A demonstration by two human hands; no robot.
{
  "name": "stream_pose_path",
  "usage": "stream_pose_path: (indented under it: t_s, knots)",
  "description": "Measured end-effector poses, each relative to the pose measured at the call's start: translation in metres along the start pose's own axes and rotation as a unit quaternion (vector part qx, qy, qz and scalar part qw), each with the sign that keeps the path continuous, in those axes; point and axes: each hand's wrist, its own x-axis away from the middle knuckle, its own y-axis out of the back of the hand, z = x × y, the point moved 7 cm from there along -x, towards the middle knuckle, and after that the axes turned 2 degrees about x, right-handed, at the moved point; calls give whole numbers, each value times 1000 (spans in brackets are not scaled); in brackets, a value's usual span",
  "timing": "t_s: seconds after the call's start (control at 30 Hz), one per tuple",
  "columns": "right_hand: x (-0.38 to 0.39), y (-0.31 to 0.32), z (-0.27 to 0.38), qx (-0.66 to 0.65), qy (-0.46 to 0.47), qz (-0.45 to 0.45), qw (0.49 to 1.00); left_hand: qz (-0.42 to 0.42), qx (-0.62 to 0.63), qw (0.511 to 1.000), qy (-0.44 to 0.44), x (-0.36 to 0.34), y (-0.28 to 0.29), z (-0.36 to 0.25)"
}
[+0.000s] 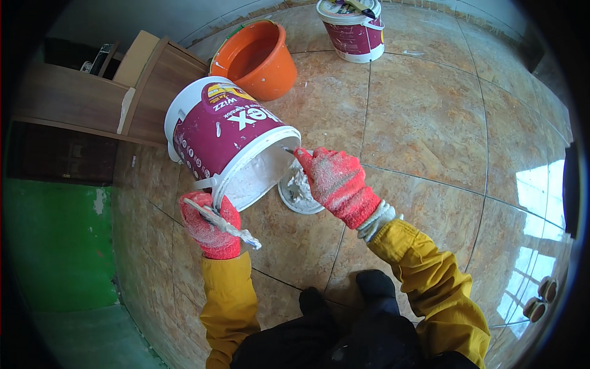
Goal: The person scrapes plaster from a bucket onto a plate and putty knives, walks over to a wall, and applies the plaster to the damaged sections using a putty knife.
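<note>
Tilted bucket (pixel 203 138) ahead, long axis slanting mouth-first toward right hand (pixel 338 184), curled, can't tell round what; left hand (pixel 212 237) grips rim (pixel 287 131), crusty tool (pixel 222 224)

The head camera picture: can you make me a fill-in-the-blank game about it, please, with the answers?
The open plastic bucket behind the tilted white-and-maroon plastic bucket is coloured ____.
The smooth paste inside the tilted bucket is coloured ____.
The long, thin, pale-smeared tool is held in the person's red-gloved ____ hand.

Missing words: orange; white; left.
</note>
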Motion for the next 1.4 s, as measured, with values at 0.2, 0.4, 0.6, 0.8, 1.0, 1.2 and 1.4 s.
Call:
stream_pose_path:
  t_s: [0.2,0.4,0.6,0.8,1.0,1.2,1.4]
  knots:
    - [-12,26,13,15,-10,-8,1000,27,-10,998,-48,10,5,24]
    - [-21,24,6,-8,-49,-8,999,-31,77,996,-20,-5,9,5]
    - [-18,45,19,44,-26,-47,998,-138,375,890,220,21,4,73]
    - [-24,44,23,-20,-22,-81,996,-185,337,903,194,22,-3,101]
    - [-15,52,30,-12,29,-104,994,-82,417,869,252,32,-1,101]
    - [-15,32,31,-10,30,-58,998,-47,216,963,155,7,6,47]
    - [-24,61,27,-94,-7,-61,994,3,276,949,154,18,5,73]
